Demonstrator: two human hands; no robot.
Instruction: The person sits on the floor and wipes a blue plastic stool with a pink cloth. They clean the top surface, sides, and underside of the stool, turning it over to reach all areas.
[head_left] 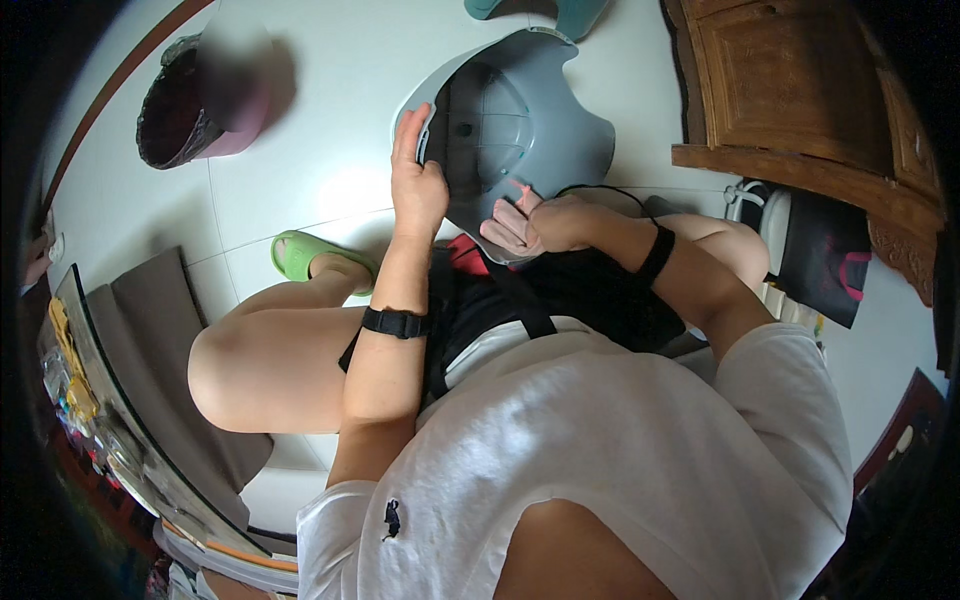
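Note:
In front of my lap, a grey plastic piece (560,110) stands tilted with its hollow inside toward me. Its curved, cut-out edges look like those of an upturned stool. My left hand (417,195) holds its left rim, fingers stretched along the edge and thumb on the inner side. Bunched in my right hand (562,222) is a pink cloth (510,226), held against the near inner wall of the piece. The fingers of that hand are curled and partly hidden by the cloth.
A pink bin (240,140) with a black liner stands on the tiled floor at the far left. Wooden cabinet (790,90) at far right; a black bag (825,250) sits below it. A glass-edged table (150,400) with clutter is at left. Part of a teal stool (565,15) shows at the top.

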